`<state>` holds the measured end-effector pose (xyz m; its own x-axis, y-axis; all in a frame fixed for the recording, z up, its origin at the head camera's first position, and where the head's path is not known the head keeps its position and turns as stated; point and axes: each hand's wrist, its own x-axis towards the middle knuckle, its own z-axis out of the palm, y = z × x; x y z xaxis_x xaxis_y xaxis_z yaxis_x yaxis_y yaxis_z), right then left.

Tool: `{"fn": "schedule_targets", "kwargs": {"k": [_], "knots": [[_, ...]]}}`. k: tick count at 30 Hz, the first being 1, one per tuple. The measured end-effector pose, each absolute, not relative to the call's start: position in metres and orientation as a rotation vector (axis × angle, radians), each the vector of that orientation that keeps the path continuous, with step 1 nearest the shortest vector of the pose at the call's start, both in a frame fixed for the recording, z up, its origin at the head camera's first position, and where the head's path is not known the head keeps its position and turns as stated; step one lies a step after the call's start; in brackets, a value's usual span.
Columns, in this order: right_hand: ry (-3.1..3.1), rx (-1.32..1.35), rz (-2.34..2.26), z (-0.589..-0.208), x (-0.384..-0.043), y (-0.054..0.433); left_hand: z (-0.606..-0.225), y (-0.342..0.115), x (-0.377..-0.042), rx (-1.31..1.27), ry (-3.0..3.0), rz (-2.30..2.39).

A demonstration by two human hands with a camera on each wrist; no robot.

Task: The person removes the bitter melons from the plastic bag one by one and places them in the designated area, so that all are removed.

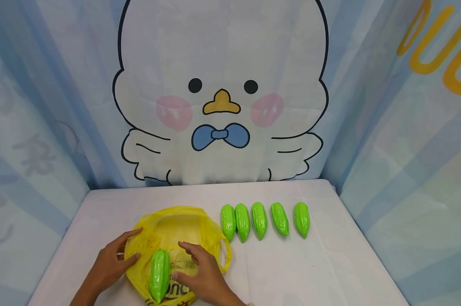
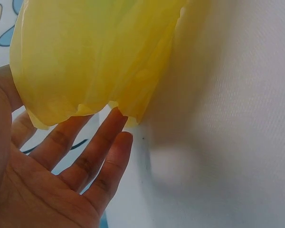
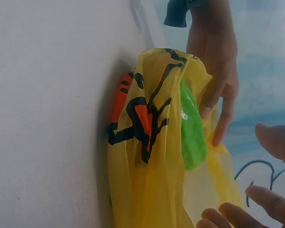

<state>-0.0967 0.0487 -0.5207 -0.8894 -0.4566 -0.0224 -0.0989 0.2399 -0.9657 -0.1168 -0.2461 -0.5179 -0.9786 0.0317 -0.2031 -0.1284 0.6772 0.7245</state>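
A yellow plastic bag (image 1: 180,238) with black and orange print lies with its mouth spread at the table's front left. At the mouth is one glossy green, gourd-like thing with a pointed end (image 1: 159,276); the bag's wall partly covers it in the right wrist view. My left hand (image 1: 109,263) touches the bag's left rim, thumb and index finger apart. The left wrist view shows its fingers (image 2: 92,164) fairly straight, some tips hidden behind the yellow plastic. Over the bag's right side, my right hand (image 1: 207,276) has spread fingers and holds nothing.
Several more green pieces stand in a row right of the bag, from the leftmost piece (image 1: 228,223) to the rightmost piece (image 1: 301,219). They lie on a white-covered table (image 1: 291,272). A printed curtain (image 1: 223,51) hangs behind and at both sides.
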Motion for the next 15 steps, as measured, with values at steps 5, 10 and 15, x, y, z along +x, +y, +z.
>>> {"fn": "schedule_targets", "kwargs": {"k": [5, 10, 15], "knots": [[2.218, -0.525, -1.681, -0.525, -0.097, 0.042, -0.517, -0.247, -0.118, -0.087, 2.694, 1.176], [2.192, -0.511, -1.658, -0.528, -0.1, 0.034, -0.518, -0.247, -0.117, -0.104, 2.691, 1.165], [2.15, -0.455, -1.636, -0.532, -0.101, 0.028, -0.52, -0.247, -0.116, -0.105, 2.682, 1.18]]}}
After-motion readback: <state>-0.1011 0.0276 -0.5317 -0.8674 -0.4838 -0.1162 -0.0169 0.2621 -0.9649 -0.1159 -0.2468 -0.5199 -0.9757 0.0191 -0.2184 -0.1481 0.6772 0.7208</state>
